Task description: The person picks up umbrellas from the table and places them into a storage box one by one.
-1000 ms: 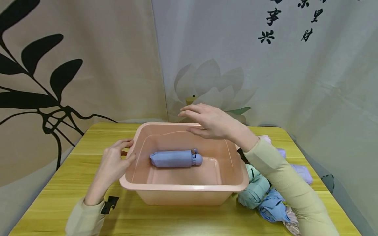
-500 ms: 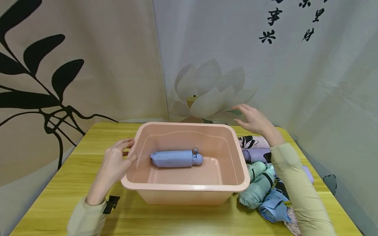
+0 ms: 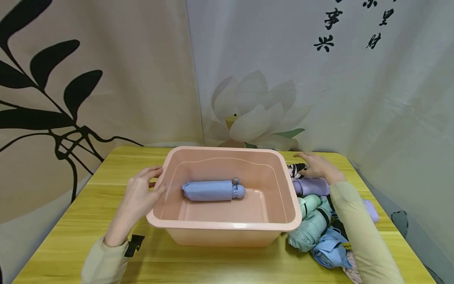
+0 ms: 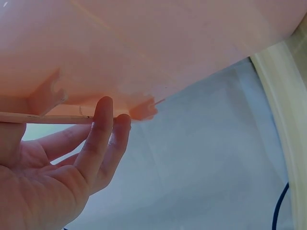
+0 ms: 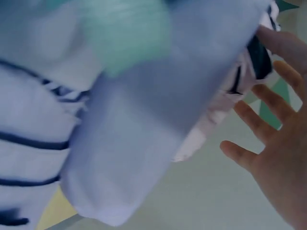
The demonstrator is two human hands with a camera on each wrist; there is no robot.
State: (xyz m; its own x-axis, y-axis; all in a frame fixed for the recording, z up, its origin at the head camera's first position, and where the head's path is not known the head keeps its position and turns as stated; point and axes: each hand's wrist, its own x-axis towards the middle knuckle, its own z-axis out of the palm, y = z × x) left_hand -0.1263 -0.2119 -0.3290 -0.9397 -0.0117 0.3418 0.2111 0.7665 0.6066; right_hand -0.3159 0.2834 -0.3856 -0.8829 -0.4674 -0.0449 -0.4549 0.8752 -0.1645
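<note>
A pale pink plastic basin (image 3: 227,225) stands on the table. Inside it lies a folded blue umbrella (image 3: 209,191), its handle end pointing right. My left hand (image 3: 141,193) holds the basin's left rim between thumb and fingers; the left wrist view shows fingertips (image 4: 103,108) at the rim's edge. At the back of a pile of folded umbrellas, my right hand (image 3: 319,167) reaches over a white and black patterned umbrella (image 3: 293,170). In the right wrist view its fingers (image 5: 259,124) are spread beside that umbrella, which a purple umbrella (image 5: 139,124) partly hides.
Right of the basin, the pile also has green umbrellas (image 3: 309,232), a crumpled blue one (image 3: 330,248) and a pinkish patterned one (image 3: 352,268), partly under the right sleeve. A lilac piece (image 3: 371,211) shows beyond the sleeve. Printed curtains (image 3: 149,79) hang behind the wooden table (image 3: 117,173).
My right hand has moved from above the basin to the right and then down to the back of the umbrella pile. The left hand stays on the basin's rim.
</note>
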